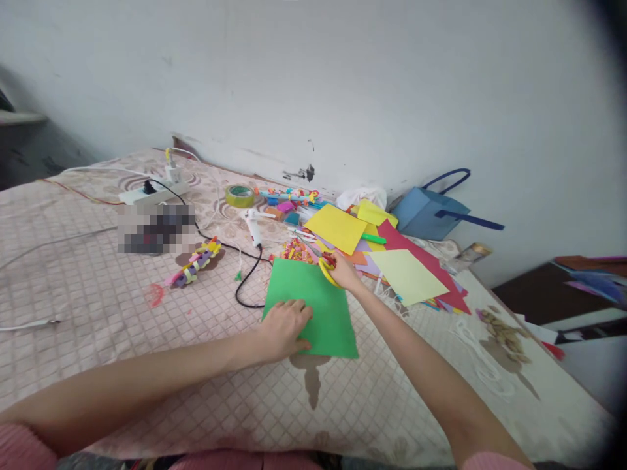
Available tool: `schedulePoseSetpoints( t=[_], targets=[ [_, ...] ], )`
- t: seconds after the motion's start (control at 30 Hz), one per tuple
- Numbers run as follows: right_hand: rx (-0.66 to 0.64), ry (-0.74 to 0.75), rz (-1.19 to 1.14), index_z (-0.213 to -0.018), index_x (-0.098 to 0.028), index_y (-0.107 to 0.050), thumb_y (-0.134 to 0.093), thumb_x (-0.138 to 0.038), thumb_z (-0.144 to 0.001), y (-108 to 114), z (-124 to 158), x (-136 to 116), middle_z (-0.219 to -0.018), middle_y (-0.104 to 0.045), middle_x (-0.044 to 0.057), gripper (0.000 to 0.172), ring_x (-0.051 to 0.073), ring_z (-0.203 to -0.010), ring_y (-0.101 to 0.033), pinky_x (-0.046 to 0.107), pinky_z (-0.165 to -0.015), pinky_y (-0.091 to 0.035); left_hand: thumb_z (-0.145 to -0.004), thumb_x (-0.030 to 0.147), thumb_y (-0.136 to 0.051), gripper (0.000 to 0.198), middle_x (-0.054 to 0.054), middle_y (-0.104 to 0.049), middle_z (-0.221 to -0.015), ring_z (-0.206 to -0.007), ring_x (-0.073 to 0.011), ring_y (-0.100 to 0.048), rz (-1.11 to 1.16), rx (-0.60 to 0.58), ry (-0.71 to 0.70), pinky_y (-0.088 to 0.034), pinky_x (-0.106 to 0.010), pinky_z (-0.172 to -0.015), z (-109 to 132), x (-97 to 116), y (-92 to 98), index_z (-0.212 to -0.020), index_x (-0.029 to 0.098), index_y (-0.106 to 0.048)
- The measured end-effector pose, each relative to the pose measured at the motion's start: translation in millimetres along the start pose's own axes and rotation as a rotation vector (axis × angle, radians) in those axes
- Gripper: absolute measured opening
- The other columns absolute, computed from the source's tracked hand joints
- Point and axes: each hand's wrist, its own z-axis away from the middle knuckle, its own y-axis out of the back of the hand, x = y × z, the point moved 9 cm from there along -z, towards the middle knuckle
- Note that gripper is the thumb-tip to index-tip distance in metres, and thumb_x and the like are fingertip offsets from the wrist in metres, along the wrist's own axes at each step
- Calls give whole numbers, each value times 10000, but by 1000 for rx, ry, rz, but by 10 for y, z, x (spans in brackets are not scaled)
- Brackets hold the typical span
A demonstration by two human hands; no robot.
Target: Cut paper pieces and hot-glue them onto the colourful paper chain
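Observation:
A green sheet of foam or paper (323,316) lies in front of me on the quilted cloth. My left hand (289,324) rests on its left half, fingers bent slightly over the surface and thumb apart. At the sheet's upper right edge, my right hand (344,271) grips a pair of scissors (330,274) by the yellow and red handles. The blades point away from me, toward a heap of small orange and yellow pieces (294,250) just beyond the sheet.
A white glue gun (253,227) stands left of the pieces, its black cord curving to the sheet. Behind are a tape roll (240,196) and power strip (154,191). Coloured sheets (411,274) and a blue bag (431,212) lie right; a decorated craft piece (196,262) lies left.

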Motion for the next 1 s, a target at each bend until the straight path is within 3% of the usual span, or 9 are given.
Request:
schedulePoseSetpoints(
  t=[0.13, 0.33, 0.47, 0.57, 0.73, 0.9, 1.0],
  targets=[
    [-42, -5, 5, -1054, -150, -576, -569, -319, -871, -17, -9, 16, -1047, -617, 65, 249, 187, -885, -608, 375, -768, -505, -692, 317, -708, 318, -68, -635, -891, -858, -243, -596, 20, -35, 11, -458, -323, -722, 1, -1, -23, -943, 180, -569],
    [-71, -4, -3, -1142, -160, -548, -539, -298, -897, 104, 28, 39, -1133, -581, 77, 281, 198, -937, -600, 396, -788, -515, -677, 254, -703, 367, -75, -616, -1008, -922, -234, -577, 76, -23, -3, -455, -308, -747, -1, -2, 11, -1011, 184, -567],
    [-61, 10, -18, -1129, -157, -555, -538, -300, -898, 201, 46, 52, -1118, -587, 74, 272, 192, -922, -603, 389, -779, -517, -666, 228, -707, 232, -36, -645, -808, -855, -224, -591, 114, -81, -21, -451, -286, -704, -29, 13, -31, -876, 184, -618],
    [-29, 23, -37, -1063, -142, -575, -552, -305, -885, 270, 32, 88, -1035, -615, 62, 242, 178, -862, -611, 366, -748, -514, -650, 244, -725, 221, -39, -635, -915, -912, -221, -583, 124, -64, -51, -450, -269, -728, -23, 32, -19, -844, 196, -630],
    [19, 25, -79, -869, -157, -591, -621, -294, -754, 353, -21, 172, -811, -665, 39, 182, 199, -741, -601, 295, -642, -470, -665, 251, -706, 405, -60, -589, -1060, -849, -212, -605, 108, -35, 1, -461, -272, -661, 1, -16, -1, -1048, 211, -581],
    [23, 32, -123, -813, -177, -585, -643, -290, -693, 356, -58, 208, -778, -685, 40, 175, 208, -709, -609, 285, -618, -459, -648, 258, -734, 253, -69, -603, -952, -942, -242, -558, 115, -53, -28, -457, -305, -763, -16, -7, -7, -866, 182, -630],
    [37, 33, -145, -823, -180, -591, -649, -293, -694, 366, -71, 239, -798, -697, 50, 181, 217, -728, -615, 301, -642, -472, -647, 211, -718, 201, -60, -603, -950, -910, -224, -563, 150, -27, -38, -451, -289, -739, -10, 5, 7, -821, 182, -624]
  ],
)
